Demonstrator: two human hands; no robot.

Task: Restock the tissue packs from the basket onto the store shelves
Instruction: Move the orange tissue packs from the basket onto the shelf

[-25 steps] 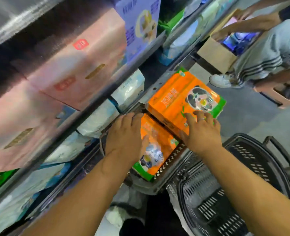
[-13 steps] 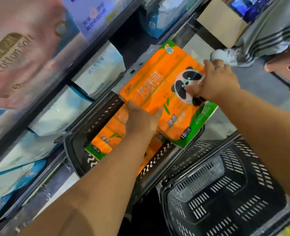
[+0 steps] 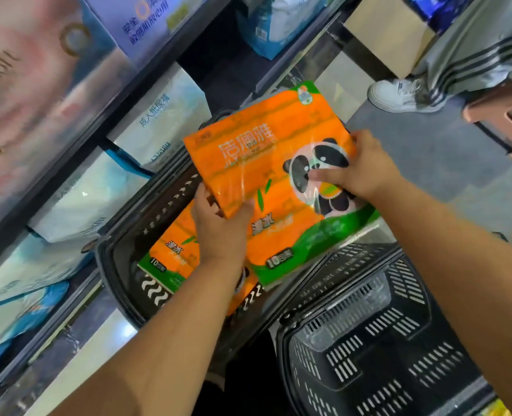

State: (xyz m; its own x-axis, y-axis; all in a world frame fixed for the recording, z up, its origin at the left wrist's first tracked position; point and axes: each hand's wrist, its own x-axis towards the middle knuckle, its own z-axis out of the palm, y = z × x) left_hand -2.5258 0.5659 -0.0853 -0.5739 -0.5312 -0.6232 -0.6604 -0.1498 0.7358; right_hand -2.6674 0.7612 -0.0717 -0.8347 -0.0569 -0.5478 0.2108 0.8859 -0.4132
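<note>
Head view: I'm looking down over both forearms at the baskets by the shelving.
Held pack: an orange tissue pack (image 3: 257,163) with a panda print and a green near edge is up in the air, tilted, above the far basket and just right of the shelves.
Left hand (image 3: 221,232): it grips the pack's near-left corner. The thumb lies on the top face and the fingers are curled underneath, out of sight.
Right hand (image 3: 359,166): it holds the pack's right edge. The thumb is laid across the panda and the fingers are wrapped round the side.
Second pack (image 3: 170,253): the same orange kind, lying flat in the far basket, partly under the left wrist.
Far basket (image 3: 113,265): dark plastic, sitting against the foot of the shelves.
Near basket (image 3: 377,349): black with slotted walls, touching the far basket on the right, with the right forearm above it.
Shelves (image 3: 92,133): dark rails running along the left, stocked with white-and-blue packs (image 3: 155,115) low down and a pink box (image 3: 29,94) higher up.
Far right: another person's white shoe (image 3: 398,96) on the grey floor, under a striped trouser leg (image 3: 474,46).
</note>
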